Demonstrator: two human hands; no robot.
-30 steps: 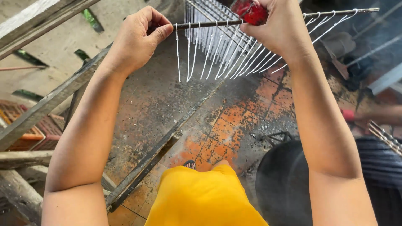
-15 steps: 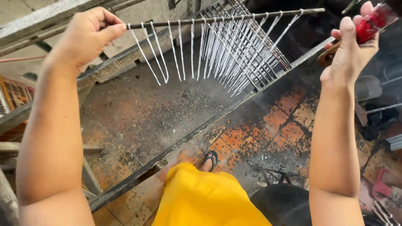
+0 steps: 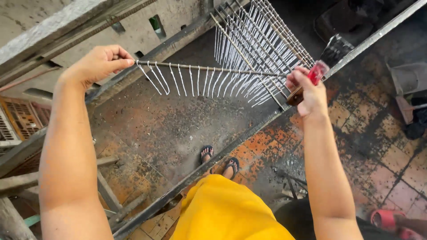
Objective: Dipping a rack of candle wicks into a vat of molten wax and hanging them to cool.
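My left hand [image 3: 100,64] pinches the left end of a thin rod [image 3: 209,69] from which several white waxy strands [image 3: 178,80] hang in a row. My right hand [image 3: 309,91] is at the rod's right end, its fingers closed on a tool with a red part [image 3: 318,72] and a brown wooden handle [image 3: 294,95]. The rod is held about level, just in front of a frame rack [image 3: 267,35] loaded with more rods of white strands. Whether my right fingers also grip the rod end is hidden.
A long metal rail [image 3: 213,162] crosses diagonally below, and a heavier beam [image 3: 53,24] runs along the upper left. My sandalled feet [image 3: 220,160] stand on stained tiles. Crates [image 3: 11,126] sit at left, a dark pot [image 3: 298,218] at bottom, a pink sandal [image 3: 384,218] at right.
The rod has come down and nearer to me. My right hand, off to the right half a second ago, is back at the rod's right end. My view has tipped downward.
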